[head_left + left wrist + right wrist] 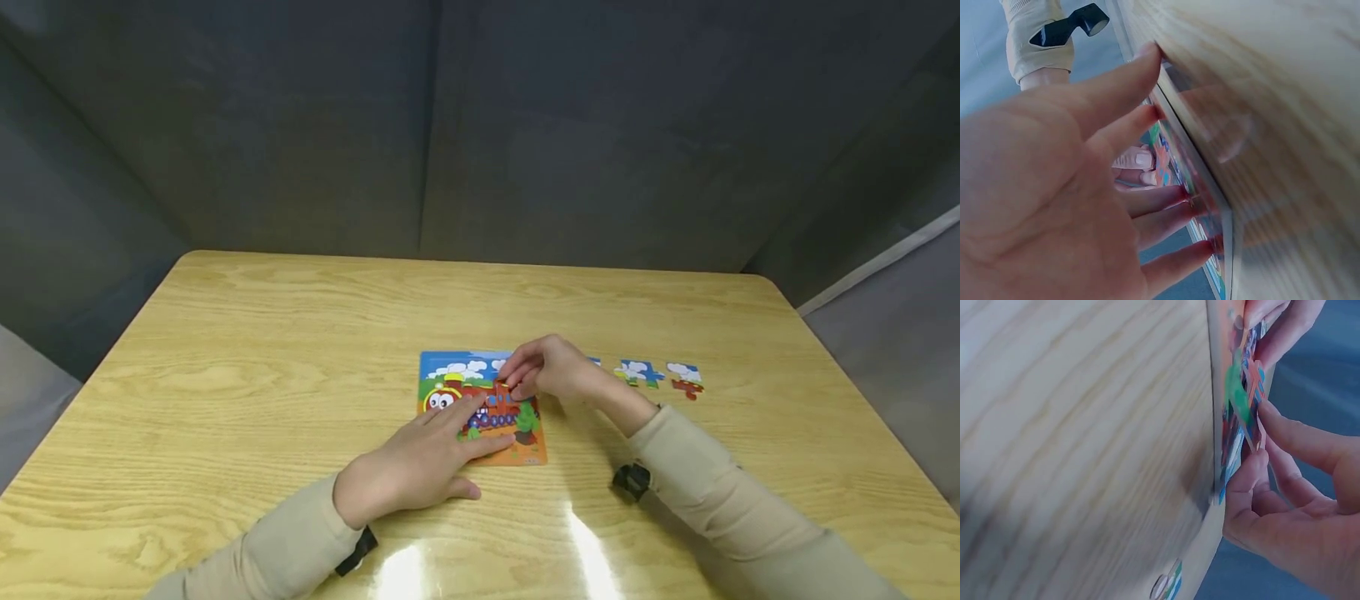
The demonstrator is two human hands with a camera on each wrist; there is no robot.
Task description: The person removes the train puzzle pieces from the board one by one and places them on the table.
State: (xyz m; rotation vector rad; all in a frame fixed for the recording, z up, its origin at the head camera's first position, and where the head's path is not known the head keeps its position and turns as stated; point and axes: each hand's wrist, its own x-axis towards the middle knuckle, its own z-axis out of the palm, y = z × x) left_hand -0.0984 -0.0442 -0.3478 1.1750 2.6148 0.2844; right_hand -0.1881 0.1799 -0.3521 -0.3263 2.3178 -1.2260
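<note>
**On the wooden table (pixel 262 350), a thin piece (pixel 1255 394) pinched at a train puzzle (pixel 435 361)**

Around the middle of the table lies the puzzle, face up. The left hand (pixel 427 462) comes in from the near left with its fingers spread and nearly straight, fingertips resting on the picture and gripping nothing; its thumb points off the near side. The right hand (pixel 558 368) reaches in from the right, thumb and fingers bent, pinching the red, blue-spotted piece over the puzzle's right part. The piece looks tipped up; I can't tell whether its lower edge touches.

Off to the right on the table lie a cloud piece (pixel 637 370), another cloud piece (pixel 682 372) and, at that one's near side, a red piece (pixel 687 387).

I'd judge the pinched piece very light and stiff, like card, its printed face rather slick. Its tabs are probably the fragile bits, so two opposite edges make the best hold. The puzzle seems light too, liable to slide unless fingers steady it.
</note>
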